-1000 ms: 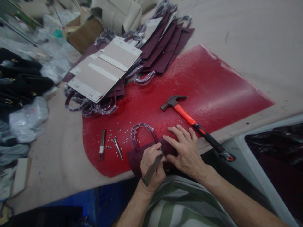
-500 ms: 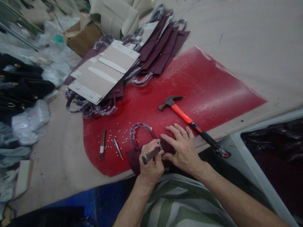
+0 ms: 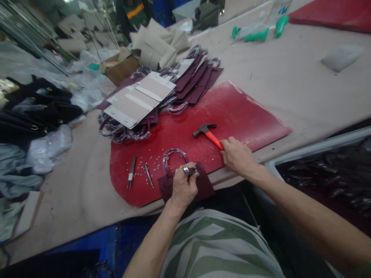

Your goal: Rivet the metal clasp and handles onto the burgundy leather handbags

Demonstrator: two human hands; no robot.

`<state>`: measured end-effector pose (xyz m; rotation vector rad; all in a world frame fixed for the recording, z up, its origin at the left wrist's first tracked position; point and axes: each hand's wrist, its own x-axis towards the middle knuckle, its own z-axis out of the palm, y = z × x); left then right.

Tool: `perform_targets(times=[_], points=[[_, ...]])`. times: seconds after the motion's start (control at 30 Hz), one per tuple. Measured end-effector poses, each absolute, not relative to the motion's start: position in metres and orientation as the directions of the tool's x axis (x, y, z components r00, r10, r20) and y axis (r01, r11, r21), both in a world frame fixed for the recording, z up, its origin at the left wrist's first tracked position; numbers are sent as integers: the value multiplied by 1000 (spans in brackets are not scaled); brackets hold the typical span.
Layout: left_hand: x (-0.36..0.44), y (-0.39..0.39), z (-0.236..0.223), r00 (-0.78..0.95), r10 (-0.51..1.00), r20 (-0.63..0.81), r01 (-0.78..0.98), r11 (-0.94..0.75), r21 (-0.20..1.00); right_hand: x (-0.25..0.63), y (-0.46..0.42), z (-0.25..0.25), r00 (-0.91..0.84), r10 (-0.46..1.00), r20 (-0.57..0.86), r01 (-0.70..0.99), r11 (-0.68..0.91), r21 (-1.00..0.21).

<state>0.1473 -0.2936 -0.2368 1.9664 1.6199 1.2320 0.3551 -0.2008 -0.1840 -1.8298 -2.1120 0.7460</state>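
Cluttered desk (image 3: 87, 189), red mat (image 3: 255, 119), both hands busy!
Left hand (image 3: 184, 189), grip tight round a metal tool (image 3: 186, 170), end up, seemingly steadying it over the maroon panel (image 3: 206, 183) at the mat's near edge; right hand (image 3: 238, 156), grip around the hammer (image 3: 213, 139), handily angled toward it.

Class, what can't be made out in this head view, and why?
Head view: tip of metal tool, hidden by left hand.
Head view: lower handle of hammer, hidden by right hand.
Head view: rest of pale-rimmed bin, cut off by right edge.
Head view: shape of tiny bits, too small.
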Motion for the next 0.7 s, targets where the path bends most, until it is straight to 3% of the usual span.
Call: perform_targets(times=[0.1, 0.27, 0.4, 0.47, 0.5, 0.57, 0.6, 0.7], points=[[148, -293, -237, -15, 912, 410, 646, -304, 700, 354, -183, -183, -166, 944, -284, 750, -66, -659], [149, -293, -235, -25, 930, 367, 660, -261, 705, 347, -189, -169, -291, 841, -456, 569, -232, -789], [150, -292, -234, -33, 923, 384, 662, -268, 700, 346, -221, -138, -272, 877, -396, 475, -235, -848], [151, -291, -233, -30, 921, 389, 665, -272, 696, 352, -240, -114, -248, 940, -235, 487, -89, -869], [151, -291, -233, -28, 921, 388, 663, -274, 696, 355, -249, -102, -252, 965, -68, 535, 81, -841], [151, -291, -232, -25, 922, 386, 661, -274, 699, 363, -264, -81, -290, 929, 231, 659, 369, -656], [151, -291, -231, -24, 923, 384, 662, -273, 698, 366, -269, -74, -347, 886, 309, 701, 464, -542], [152, -292, -230, -20, 926, 378, 675, -266, 688, 374, -279, -62, -541, 788, 295, 741, 612, -276]])
